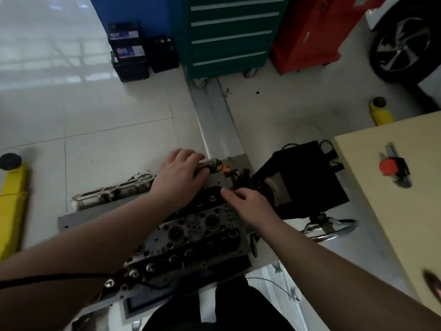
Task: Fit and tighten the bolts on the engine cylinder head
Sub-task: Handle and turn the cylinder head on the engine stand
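left hand (179, 173) grips tool (216, 164); right hand (248, 201) over cylinder head (191, 235)

The cylinder head (191, 235) lay on a plate (71, 220), centre-near. Behind-left of it sat a cover (112, 192). Both hands hovered at its far end, left hand (181, 173) beyond right hand (248, 204). A bag (310, 177) stood right; further right, a table (391, 211). A cabinet (229, 34) stood far behind.

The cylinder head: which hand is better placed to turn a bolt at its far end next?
Probably the left hand: it already grips a tool at the far end of the cylinder head. The right hand rests on the head with only fingertips there.
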`<state>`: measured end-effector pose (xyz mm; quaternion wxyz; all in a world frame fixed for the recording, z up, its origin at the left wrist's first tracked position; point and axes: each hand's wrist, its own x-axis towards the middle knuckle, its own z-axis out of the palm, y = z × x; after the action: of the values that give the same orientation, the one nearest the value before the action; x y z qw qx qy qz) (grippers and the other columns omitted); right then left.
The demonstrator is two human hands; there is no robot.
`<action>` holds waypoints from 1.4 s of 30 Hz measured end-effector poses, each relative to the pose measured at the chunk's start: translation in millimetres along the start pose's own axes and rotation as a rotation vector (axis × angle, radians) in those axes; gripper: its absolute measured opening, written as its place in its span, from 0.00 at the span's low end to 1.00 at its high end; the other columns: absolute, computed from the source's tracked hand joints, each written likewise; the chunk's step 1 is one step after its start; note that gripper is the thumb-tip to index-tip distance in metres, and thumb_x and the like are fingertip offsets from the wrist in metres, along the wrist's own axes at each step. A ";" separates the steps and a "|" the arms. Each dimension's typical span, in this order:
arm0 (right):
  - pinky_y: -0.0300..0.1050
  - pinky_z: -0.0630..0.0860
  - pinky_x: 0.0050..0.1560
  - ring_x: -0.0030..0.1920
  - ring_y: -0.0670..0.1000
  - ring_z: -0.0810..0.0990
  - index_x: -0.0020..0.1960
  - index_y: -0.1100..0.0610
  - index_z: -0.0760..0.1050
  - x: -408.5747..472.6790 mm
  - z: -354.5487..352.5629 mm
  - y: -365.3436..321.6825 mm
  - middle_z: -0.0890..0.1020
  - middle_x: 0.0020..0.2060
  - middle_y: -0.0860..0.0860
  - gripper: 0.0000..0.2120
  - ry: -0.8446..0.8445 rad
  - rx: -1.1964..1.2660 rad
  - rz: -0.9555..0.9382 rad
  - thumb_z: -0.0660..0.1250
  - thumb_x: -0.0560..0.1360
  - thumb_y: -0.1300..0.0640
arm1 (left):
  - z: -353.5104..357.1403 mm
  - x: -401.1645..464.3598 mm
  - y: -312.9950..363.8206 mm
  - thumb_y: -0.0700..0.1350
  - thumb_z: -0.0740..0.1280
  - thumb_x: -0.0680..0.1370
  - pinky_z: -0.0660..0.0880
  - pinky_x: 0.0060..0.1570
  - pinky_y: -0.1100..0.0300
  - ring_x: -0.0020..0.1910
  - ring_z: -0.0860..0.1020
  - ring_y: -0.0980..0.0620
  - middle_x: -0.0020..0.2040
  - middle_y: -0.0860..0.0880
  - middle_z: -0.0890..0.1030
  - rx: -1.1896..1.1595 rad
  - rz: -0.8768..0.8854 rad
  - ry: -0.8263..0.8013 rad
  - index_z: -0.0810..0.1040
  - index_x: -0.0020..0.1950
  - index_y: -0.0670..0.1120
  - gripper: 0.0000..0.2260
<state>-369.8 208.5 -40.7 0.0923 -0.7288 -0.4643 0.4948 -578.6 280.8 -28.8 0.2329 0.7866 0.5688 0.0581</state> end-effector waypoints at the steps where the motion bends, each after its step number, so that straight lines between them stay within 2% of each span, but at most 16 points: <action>1: 0.49 0.77 0.48 0.49 0.49 0.82 0.51 0.48 0.81 2.3 1.7 -0.8 0.84 0.47 0.44 0.39 0.007 -0.085 0.000 0.57 0.63 0.16 | 1.6 11.3 -2.8 0.60 0.57 0.84 0.65 0.73 0.46 0.75 0.66 0.43 0.74 0.48 0.73 0.012 -0.057 -0.067 0.72 0.76 0.52 0.23; 2: 0.48 0.76 0.43 0.45 0.49 0.82 0.47 0.47 0.78 4.9 2.4 -1.1 0.82 0.43 0.44 0.39 0.020 -0.190 -0.006 0.54 0.63 0.14 | 3.8 19.9 -5.8 0.62 0.53 0.84 0.67 0.71 0.46 0.74 0.67 0.43 0.75 0.48 0.73 0.043 -0.091 -0.142 0.71 0.76 0.53 0.25; 4: 0.46 0.72 0.37 0.41 0.50 0.80 0.45 0.46 0.74 9.2 3.4 -4.5 0.80 0.40 0.44 0.37 0.034 -0.359 -0.031 0.50 0.65 0.15 | 8.6 27.0 -12.0 0.64 0.49 0.83 0.72 0.62 0.48 0.70 0.73 0.43 0.72 0.49 0.75 0.091 -0.120 -0.221 0.71 0.75 0.57 0.25; 6: 0.45 0.68 0.36 0.41 0.51 0.78 0.48 0.46 0.72 13.3 3.6 -8.3 0.78 0.41 0.45 0.32 0.028 -0.437 -0.042 0.51 0.69 0.19 | 13.7 27.7 -16.0 0.66 0.48 0.83 0.74 0.54 0.50 0.65 0.78 0.45 0.69 0.52 0.77 0.103 -0.118 -0.185 0.71 0.72 0.60 0.23; 8: 0.44 0.63 0.33 0.39 0.53 0.74 0.49 0.47 0.71 15.6 3.6 -13.4 0.75 0.41 0.47 0.28 0.020 -0.479 -0.051 0.52 0.72 0.23 | 16.6 24.7 -17.0 0.67 0.47 0.83 0.75 0.51 0.51 0.64 0.79 0.47 0.69 0.54 0.78 0.120 -0.097 -0.145 0.72 0.71 0.62 0.24; 10: 0.45 0.64 0.34 0.41 0.53 0.74 0.52 0.48 0.74 19.0 3.0 -17.4 0.76 0.43 0.48 0.28 -0.005 -0.497 -0.050 0.53 0.74 0.25 | 16.1 24.0 -17.3 0.69 0.44 0.81 0.75 0.51 0.52 0.64 0.79 0.48 0.69 0.55 0.78 0.119 -0.094 -0.128 0.72 0.71 0.63 0.27; 12: 0.48 0.73 0.41 0.46 0.55 0.78 0.57 0.48 0.75 22.8 0.6 -16.3 0.79 0.48 0.49 0.31 -0.058 -0.467 -0.022 0.53 0.73 0.24 | 15.6 25.1 -16.7 0.70 0.44 0.81 0.74 0.51 0.52 0.65 0.79 0.48 0.70 0.56 0.78 0.124 -0.107 -0.150 0.72 0.72 0.63 0.28; 14: 0.53 0.77 0.51 0.52 0.56 0.80 0.61 0.49 0.76 23.2 -3.8 -11.8 0.81 0.54 0.50 0.37 -0.121 -0.411 0.023 0.53 0.71 0.21 | 13.7 30.0 -17.3 0.71 0.45 0.81 0.73 0.52 0.52 0.63 0.79 0.48 0.69 0.56 0.79 0.088 -0.147 -0.224 0.73 0.71 0.64 0.27; 16: 0.55 0.77 0.56 0.55 0.56 0.81 0.63 0.50 0.77 20.2 -6.0 -7.6 0.82 0.56 0.51 0.41 -0.150 -0.395 0.030 0.50 0.70 0.19 | 8.5 39.7 -17.4 0.75 0.48 0.79 0.71 0.53 0.52 0.57 0.77 0.49 0.66 0.53 0.81 -0.064 -0.218 -0.325 0.75 0.71 0.63 0.30; 18: 0.55 0.77 0.55 0.54 0.57 0.81 0.61 0.51 0.78 17.6 -5.0 -6.2 0.82 0.56 0.53 0.43 -0.142 -0.437 -0.005 0.47 0.71 0.19 | 3.9 53.8 -13.7 0.78 0.50 0.77 0.69 0.56 0.53 0.56 0.75 0.50 0.65 0.50 0.81 -0.173 -0.280 -0.409 0.77 0.70 0.59 0.34; 21: 0.53 0.75 0.49 0.49 0.57 0.79 0.60 0.54 0.79 18.9 -4.5 -9.4 0.82 0.54 0.54 0.43 -0.158 -0.517 -0.030 0.44 0.73 0.20 | 7.0 72.1 -2.1 0.81 0.53 0.73 0.71 0.56 0.52 0.56 0.77 0.48 0.61 0.50 0.82 -0.128 -0.316 -0.504 0.81 0.66 0.54 0.39; 25: 0.52 0.71 0.44 0.45 0.57 0.76 0.58 0.55 0.78 18.7 -5.0 -11.1 0.82 0.53 0.55 0.42 -0.166 -0.558 -0.052 0.44 0.75 0.22 | 13.2 77.1 3.1 0.86 0.57 0.62 0.79 0.51 0.52 0.46 0.81 0.50 0.46 0.49 0.84 -0.026 -0.332 -0.481 0.84 0.49 0.50 0.43; 27: 0.51 0.72 0.44 0.45 0.56 0.77 0.56 0.54 0.78 18.2 -3.5 -8.2 0.82 0.50 0.54 0.41 -0.156 -0.542 -0.058 0.45 0.75 0.22 | 14.3 75.8 0.1 0.86 0.56 0.59 0.79 0.48 0.53 0.44 0.81 0.50 0.44 0.49 0.84 -0.028 -0.333 -0.456 0.84 0.46 0.50 0.44; 32: 0.50 0.71 0.43 0.44 0.55 0.78 0.53 0.53 0.79 19.7 -2.4 -4.2 0.81 0.45 0.51 0.40 -0.139 -0.527 -0.077 0.45 0.73 0.21 | 21.9 79.1 -6.7 0.83 0.59 0.66 0.79 0.47 0.53 0.43 0.82 0.49 0.42 0.48 0.84 -0.020 -0.318 -0.429 0.84 0.45 0.50 0.38; 36: 0.51 0.72 0.43 0.43 0.55 0.78 0.48 0.52 0.78 21.1 -1.2 -1.5 0.80 0.42 0.50 0.38 -0.137 -0.522 -0.092 0.46 0.73 0.21 | 24.1 78.8 -9.0 0.84 0.57 0.65 0.79 0.45 0.53 0.42 0.81 0.50 0.41 0.49 0.84 -0.029 -0.308 -0.421 0.84 0.44 0.50 0.39; 42: 0.48 0.72 0.39 0.38 0.52 0.77 0.41 0.52 0.74 29.9 -0.5 -6.0 0.79 0.39 0.49 0.35 -0.121 -0.466 -0.087 0.49 0.72 0.22 | 21.1 81.2 -12.7 0.83 0.58 0.67 0.81 0.45 0.53 0.41 0.82 0.50 0.41 0.49 0.84 -0.049 -0.317 -0.405 0.85 0.44 0.50 0.37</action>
<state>-370.5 235.0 -55.8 -0.0852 -0.6786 -0.6016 0.4127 -554.1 352.5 -67.0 0.3673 0.6773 0.6252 -0.1243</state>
